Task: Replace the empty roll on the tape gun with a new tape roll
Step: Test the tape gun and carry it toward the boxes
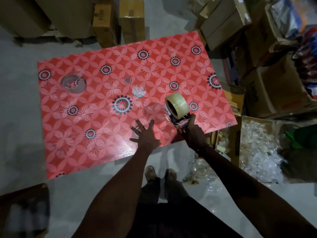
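At the near right corner of a red flowered table [103,93], a person's right hand [192,133] holds the tape gun [180,121] by its handle, a full new tape roll [176,103] apparently seated on its hub. The left hand [145,136] hovers flat over the cloth, fingers spread, its grip wide and holding nothing. The swap itself looks done; next, probably, comes threading the loose end through to the blade, work for that free hand. A clear spent roll [73,83] lies far left, well apart. The gun sits close to the table's right edge, with boxes [274,93] crowding beyond; open room lies leftward.
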Demonstrator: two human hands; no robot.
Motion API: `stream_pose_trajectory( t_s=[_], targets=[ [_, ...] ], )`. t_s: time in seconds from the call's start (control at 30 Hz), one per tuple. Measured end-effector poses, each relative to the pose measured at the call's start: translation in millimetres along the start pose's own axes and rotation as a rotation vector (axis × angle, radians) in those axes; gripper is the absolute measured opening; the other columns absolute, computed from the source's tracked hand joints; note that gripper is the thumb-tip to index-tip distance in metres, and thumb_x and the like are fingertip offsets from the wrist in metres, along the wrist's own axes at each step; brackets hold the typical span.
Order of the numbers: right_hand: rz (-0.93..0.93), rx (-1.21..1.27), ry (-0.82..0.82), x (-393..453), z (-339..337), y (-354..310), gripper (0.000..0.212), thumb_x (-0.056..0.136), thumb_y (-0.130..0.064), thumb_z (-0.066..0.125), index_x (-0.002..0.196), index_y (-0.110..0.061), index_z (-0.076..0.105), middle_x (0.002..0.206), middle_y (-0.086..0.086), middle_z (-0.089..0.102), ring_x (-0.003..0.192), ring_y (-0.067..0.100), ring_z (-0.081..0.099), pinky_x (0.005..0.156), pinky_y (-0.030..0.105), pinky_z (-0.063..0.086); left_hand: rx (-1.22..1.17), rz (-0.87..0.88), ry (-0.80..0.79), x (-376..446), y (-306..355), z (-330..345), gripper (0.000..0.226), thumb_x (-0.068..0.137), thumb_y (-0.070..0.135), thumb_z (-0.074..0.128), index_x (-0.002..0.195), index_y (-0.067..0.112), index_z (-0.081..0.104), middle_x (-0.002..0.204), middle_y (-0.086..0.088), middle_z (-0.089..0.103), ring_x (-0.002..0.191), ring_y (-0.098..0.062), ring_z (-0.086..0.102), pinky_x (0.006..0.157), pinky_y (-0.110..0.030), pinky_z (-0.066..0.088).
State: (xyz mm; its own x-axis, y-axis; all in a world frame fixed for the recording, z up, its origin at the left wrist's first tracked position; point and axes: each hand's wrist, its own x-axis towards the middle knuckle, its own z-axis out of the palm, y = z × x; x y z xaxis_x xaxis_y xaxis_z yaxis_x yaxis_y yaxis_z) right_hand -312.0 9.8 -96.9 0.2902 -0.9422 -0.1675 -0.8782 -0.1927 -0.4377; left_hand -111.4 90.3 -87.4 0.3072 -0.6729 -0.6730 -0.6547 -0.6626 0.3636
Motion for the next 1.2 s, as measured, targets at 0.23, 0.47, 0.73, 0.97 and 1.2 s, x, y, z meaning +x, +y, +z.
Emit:
stream_pose_trajectory(
  t_s=[0.23,0.47,0.73,0.97,1.2],
  targets=[
    [0.003,0.032,-0.072,-16,-15,2,0.082,0.1,-0.043,0.067,0.152,0.002,0.022,0.085,0.017,0.076,0.068,0.038,0.072,0.055,0.031,0.038,-0.018,-0.01,-0.013,-3,4,-2,0.116,0.081,0.04,0.086,0.164,0.042,0.005,0.162,-0.021,-0.04,0.146,-0.06,-0.03,0.106,-0.089,0.009],
    [0.002,0.114,-0.072,-41,-10,26,0.079,0.097,-0.037,0.07,0.15,-0.004,0.021,0.095,0.013,0.078,0.075,0.04,0.073,0.056,0.034,0.045,-0.052,0.041,0.019,-6,2,-1,0.174,0.006,0.107,0.041,0.164,0.042,0.009,0.163,-0.024,-0.037,0.143,-0.063,-0.029,0.098,-0.092,0.003],
    [-0.016,0.154,-0.059,-67,-4,54,0.091,0.093,-0.072,0.051,0.152,-0.011,0.018,0.096,0.012,0.076,0.07,0.032,0.072,0.054,0.049,0.058,0.076,0.001,0.015,-2,1,3,0.118,0.076,0.054,0.086,0.164,0.044,0.008,0.166,-0.022,-0.033,0.148,-0.063,-0.023,0.105,-0.09,0.013],
    [-0.055,0.098,-0.044,-102,-14,74,0.095,0.094,-0.069,0.055,0.155,-0.022,0.0,0.086,0.018,0.076,0.067,0.037,0.071,0.055,0.047,0.057,0.107,-0.008,0.031,1,-2,6,0.116,0.078,0.053,0.085,0.163,0.046,0.007,0.167,-0.019,-0.032,0.149,-0.061,-0.022,0.107,-0.089,0.014],
    [-0.053,-0.002,-0.037,-116,-16,79,0.107,0.097,-0.048,0.07,0.162,0.003,0.001,0.092,0.023,0.077,0.072,0.039,0.072,0.057,0.041,0.053,0.11,-0.018,0.026,5,-3,6,0.116,0.077,0.053,0.086,0.163,0.045,0.009,0.166,-0.018,-0.033,0.148,-0.061,-0.024,0.106,-0.089,0.014]
  ],
)
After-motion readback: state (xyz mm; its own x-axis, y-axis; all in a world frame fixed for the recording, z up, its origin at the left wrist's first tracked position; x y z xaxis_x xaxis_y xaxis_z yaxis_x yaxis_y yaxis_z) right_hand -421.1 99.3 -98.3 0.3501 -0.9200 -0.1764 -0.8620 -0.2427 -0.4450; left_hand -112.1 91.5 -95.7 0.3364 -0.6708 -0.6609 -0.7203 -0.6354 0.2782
